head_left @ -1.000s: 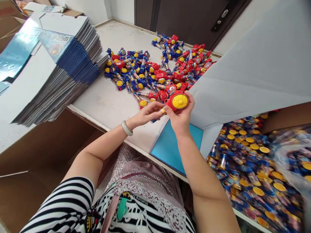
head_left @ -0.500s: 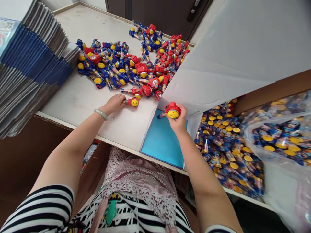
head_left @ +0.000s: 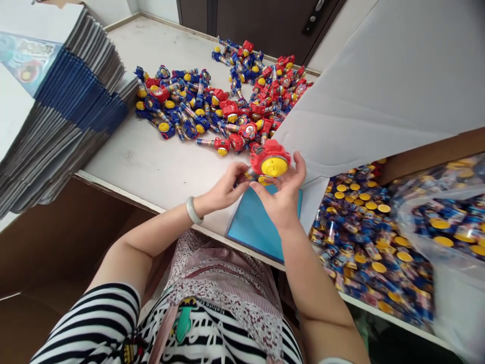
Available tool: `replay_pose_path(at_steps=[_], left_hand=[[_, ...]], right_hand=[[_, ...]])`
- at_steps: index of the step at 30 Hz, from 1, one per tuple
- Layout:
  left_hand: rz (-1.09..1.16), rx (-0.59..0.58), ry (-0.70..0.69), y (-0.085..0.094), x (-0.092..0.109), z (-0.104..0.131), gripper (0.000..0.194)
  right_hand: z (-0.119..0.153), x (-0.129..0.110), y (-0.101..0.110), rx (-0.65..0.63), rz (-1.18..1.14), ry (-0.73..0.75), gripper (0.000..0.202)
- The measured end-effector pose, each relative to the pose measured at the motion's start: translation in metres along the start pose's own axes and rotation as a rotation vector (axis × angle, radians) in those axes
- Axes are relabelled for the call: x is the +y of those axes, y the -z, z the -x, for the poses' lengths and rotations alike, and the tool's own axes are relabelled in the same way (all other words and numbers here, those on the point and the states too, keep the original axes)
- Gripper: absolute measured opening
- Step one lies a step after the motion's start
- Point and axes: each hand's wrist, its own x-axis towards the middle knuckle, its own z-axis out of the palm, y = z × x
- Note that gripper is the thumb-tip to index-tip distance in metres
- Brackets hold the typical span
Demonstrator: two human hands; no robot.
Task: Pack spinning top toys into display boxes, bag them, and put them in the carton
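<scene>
My right hand [head_left: 281, 202] holds a red toy with a round yellow disc [head_left: 274, 166] and a clear tube, raised above a blue-bottomed box [head_left: 253, 225]. My left hand [head_left: 227, 191] is closed around the tube of a second toy, whose yellow disc [head_left: 264, 180] shows just under the first one. Both hands are close together, and the left fingers partly cover that tube. Beyond them on the table lies a loose pile of similar red toys [head_left: 230, 109] and blue toys [head_left: 189, 126].
A thick stack of folded blue-and-grey cartons [head_left: 76, 96] stands at the left. The box's tall white flap [head_left: 352, 96] rises on the right. Past it, many small tubes with yellow caps [head_left: 364, 253] lie beside a clear plastic bag [head_left: 405, 207].
My left hand has lifted a toy off the table and brought it right, up to my right hand. My right hand has raised its toy slightly. The view has shifted a little.
</scene>
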Motion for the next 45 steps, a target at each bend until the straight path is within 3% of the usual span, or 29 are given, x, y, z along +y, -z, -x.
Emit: replay_pose_path(at_steps=[2,4,6,9,12,14,16,19,23,26,28,30,32,34,36,37,41,43,45], left_hand=[[0.063,-0.159,-0.066,-0.008,0.004,-0.004,0.031],[0.03,-0.266,-0.102,0.001,-0.006,-0.016,0.034],[-0.134,-0.177,-0.064,0.028,-0.03,-0.035,0.031],[-0.526,0.138,0.183,0.081,-0.08,-0.066,0.03],[-0.792,0.137,0.367,0.114,-0.123,-0.079,0.041],[-0.813,0.09,0.421,0.121,-0.139,-0.074,0.028],[-0.779,0.063,0.444,0.12,-0.144,-0.063,0.015],[-0.71,0.038,0.443,0.113,-0.136,-0.045,0.015],[-0.286,0.036,0.408,0.101,-0.103,-0.026,0.018],[0.005,-0.013,0.341,0.08,-0.067,-0.009,0.022],[0.093,-0.044,0.275,0.06,-0.04,0.004,0.023],[0.107,-0.096,0.202,0.036,-0.013,0.015,0.024],[0.077,-0.22,0.132,0.016,0.01,0.022,0.024],[0.056,-0.393,0.07,0.007,0.022,0.02,0.029],[0.044,-0.515,0.058,0.013,0.017,0.007,0.041],[0.014,-0.505,0.077,0.021,0.007,-0.004,0.044],[-0.413,-0.089,0.181,0.064,-0.057,-0.066,0.033],[-0.655,-0.065,0.146,0.073,-0.089,-0.095,0.042],[-0.823,-0.148,0.117,0.069,-0.114,-0.114,0.052]], right_hand=[[0.002,-0.009,-0.005,0.043,-0.094,-0.006,0.08],[0.008,-0.007,0.0,0.132,-0.066,0.002,0.079],[0.017,0.003,0.013,0.171,-0.029,-0.013,0.089],[0.033,0.024,0.027,0.123,-0.035,-0.051,0.087],[0.049,0.047,0.021,0.221,0.06,0.019,0.071],[0.058,0.061,0.01,0.276,0.112,0.048,0.066],[0.066,0.072,0.0,0.279,0.131,0.029,0.063],[0.073,0.08,-0.007,0.235,0.137,0.028,0.062],[0.069,0.079,-0.002,-0.092,0.088,0.037,0.048],[0.058,0.061,0.01,-0.255,0.144,-0.051,0.054],[0.053,0.037,0.019,-0.243,0.259,-0.086,0.066],[0.051,0.01,0.027,-0.152,0.298,-0.071,0.086],[0.052,-0.012,0.031,-0.058,0.223,-0.028,0.101],[0.056,-0.024,0.035,0.013,0.162,0.027,0.099],[0.063,-0.024,0.041,0.105,0.182,0.053,0.09],[0.068,-0.02,0.043,0.135,0.199,0.05,0.087],[0.093,0.009,0.038,0.087,0.225,0.073,0.078],[0.105,0.022,0.028,0.084,0.245,0.172,0.07],[0.114,0.031,0.019,0.126,0.268,0.234,0.069]])
